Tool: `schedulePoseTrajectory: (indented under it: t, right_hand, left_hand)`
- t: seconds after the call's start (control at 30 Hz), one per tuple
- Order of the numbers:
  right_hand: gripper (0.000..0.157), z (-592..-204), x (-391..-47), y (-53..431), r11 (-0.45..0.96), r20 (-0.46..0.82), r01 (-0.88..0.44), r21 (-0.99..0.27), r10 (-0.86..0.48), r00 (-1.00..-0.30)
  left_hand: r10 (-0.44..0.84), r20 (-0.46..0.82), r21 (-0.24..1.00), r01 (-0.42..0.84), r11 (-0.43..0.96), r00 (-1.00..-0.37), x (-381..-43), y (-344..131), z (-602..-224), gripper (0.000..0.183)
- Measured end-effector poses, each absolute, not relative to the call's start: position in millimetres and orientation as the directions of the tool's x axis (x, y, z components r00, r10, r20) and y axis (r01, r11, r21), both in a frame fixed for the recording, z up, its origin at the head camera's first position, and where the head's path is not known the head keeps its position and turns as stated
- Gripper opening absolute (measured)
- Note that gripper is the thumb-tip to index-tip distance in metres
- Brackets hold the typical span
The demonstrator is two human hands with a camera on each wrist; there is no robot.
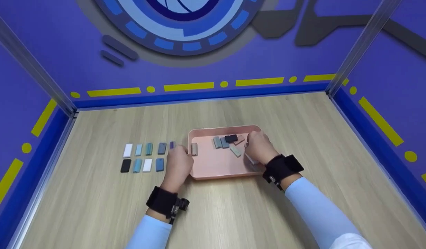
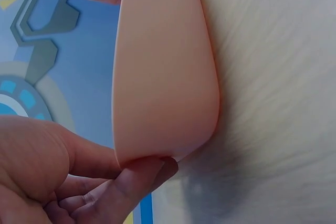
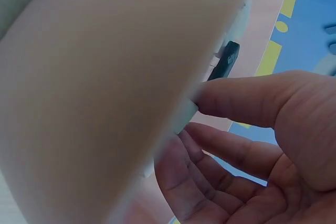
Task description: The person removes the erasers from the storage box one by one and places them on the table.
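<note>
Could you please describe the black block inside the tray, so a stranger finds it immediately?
On the wooden table, find the pink tray. Inside it, near its far side, several small blocks lie clustered. The black block is the only black one visible there; its neighbours are paler: greyish, greenish or pinkish.

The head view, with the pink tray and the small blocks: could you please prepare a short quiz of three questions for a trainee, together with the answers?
1. True or false: the left hand pinches the edge of the pink tray.
2. Choose one: in the head view, the small blocks to the left of the tray lie in (a) one pile, (b) two rows, (c) a ring.
3. Which colour is the leftmost block of the near row?

Key: 1. True; 2. b; 3. Black.
</note>
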State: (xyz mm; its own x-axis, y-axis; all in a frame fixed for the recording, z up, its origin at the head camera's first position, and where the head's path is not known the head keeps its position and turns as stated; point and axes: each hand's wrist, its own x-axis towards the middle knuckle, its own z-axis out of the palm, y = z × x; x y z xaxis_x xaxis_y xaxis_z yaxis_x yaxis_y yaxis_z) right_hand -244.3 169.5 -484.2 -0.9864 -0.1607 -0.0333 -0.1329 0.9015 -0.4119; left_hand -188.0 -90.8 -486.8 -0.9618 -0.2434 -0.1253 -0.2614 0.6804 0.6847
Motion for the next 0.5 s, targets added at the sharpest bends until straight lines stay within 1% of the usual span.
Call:
schedulePoseTrajectory:
  t: [0.03, 0.13, 0.17, 0.27, 0.33, 0.5]
  right_hand:
    - [0.023, -483.2, -243.3, 170.5, 0.897, -0.053, -0.118, -0.425, -0.154, -0.987]
    - [0.007, -477.4, -240.1, 175.2, 0.880, -0.111, -0.061, -0.470, -0.127, -0.986]
    - [0.010, -474.4, -239.1, 177.7, 0.873, -0.124, -0.046, -0.486, -0.121, -0.985]
    - [0.032, -464.6, -237.5, 187.6, 0.851, -0.130, -0.016, -0.525, -0.099, -0.987]
    - [0.036, -458.0, -238.2, 196.9, 0.838, -0.096, -0.023, -0.545, -0.089, -0.991]
    - [0.035, -449.4, -243.0, 230.8, 0.826, 0.041, -0.052, -0.562, -0.035, -0.999]
  left_hand:
    - [-0.244, -0.130, 0.686, -0.265, 0.678, -0.961, -188.2, -90.3, -487.1, 0.021]
    - [-0.241, -0.124, 0.685, -0.259, 0.680, -0.962, -188.0, -89.6, -487.9, 0.020]
    - [-0.238, -0.122, 0.685, -0.255, 0.682, -0.964, -187.8, -89.4, -487.9, 0.020]
    - [-0.231, -0.107, 0.685, -0.240, 0.688, -0.967, -187.2, -89.8, -488.3, 0.019]
    - [-0.229, -0.096, 0.684, -0.231, 0.692, -0.969, -186.7, -90.3, -488.0, 0.019]
    - [-0.228, -0.086, 0.692, -0.223, 0.686, -0.970, -185.2, -91.3, -487.8, 0.018]
